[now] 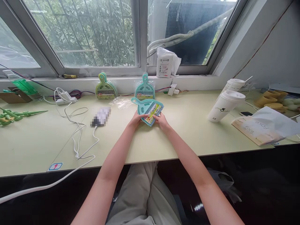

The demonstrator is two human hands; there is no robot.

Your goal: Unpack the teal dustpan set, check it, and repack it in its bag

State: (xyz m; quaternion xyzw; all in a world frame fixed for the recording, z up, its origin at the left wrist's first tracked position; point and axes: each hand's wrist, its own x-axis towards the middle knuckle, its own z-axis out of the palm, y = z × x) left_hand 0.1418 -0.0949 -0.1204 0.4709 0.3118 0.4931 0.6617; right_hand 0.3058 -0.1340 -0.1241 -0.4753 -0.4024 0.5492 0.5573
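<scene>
On the pale green desk, just in front of the window ledge, holding a small teal dustpan-and-brush set between both hands. Left hand gripping its near left corner, fingers curled under the edge with the thumb on top; right hand pinching the near right corner the same way, fingers closed on the set. Resting or hovering just above the desktop, handle pointing away and to the left, coloured label card facing up.

Looking light and stiff: thin moulded plastic, likely rigid enough to keep its shape when lifted by one corner. Probably sleeved in clear film, so likely slippery under dry fingers and prone to sliding if squeezed loosely. Not looking fragile, though the thin pan lip could flex. Best taken by the two near corners as now, or by the looped handle at the far end; gripping across the bristles and card less secure.

Standing upright against the wall beyond: a green set to the left and another teal set directly behind, with an empty clear wrapper lying between. Lying well apart to the right, two white lidded cups and a paper bag; trailing at the left, a white cable.
</scene>
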